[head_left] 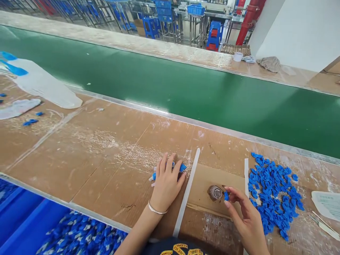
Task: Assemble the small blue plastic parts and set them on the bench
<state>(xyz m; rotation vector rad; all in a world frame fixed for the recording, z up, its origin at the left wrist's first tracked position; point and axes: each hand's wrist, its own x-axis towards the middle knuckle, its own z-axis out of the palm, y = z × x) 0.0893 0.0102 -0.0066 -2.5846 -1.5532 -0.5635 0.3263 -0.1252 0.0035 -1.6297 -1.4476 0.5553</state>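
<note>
My left hand [167, 182], palm down with its fingers stretched and a little apart, rests over several small blue and whitish pieces [182, 167] on the brown tabletop. Parts of these pieces stick out around the fingers; the rest is hidden. Between thumb and fingertips, my right hand [245, 217] pinches a small blue piece [226, 196]. It is held just right of a small round clear container [215, 193] with something brown around it. That container stands on a cardboard sheet [223, 175]. To the right of my right hand lies a loose pile of small blue pieces [275, 193].
White strips [187, 191] lie on both sides of the cardboard. A green conveyor belt [159, 81] runs behind the table. At lower left, a blue bin [79, 237] is full of blue-and-white pieces. Tweezers [325, 225] and a white packet [328, 203] lie far right.
</note>
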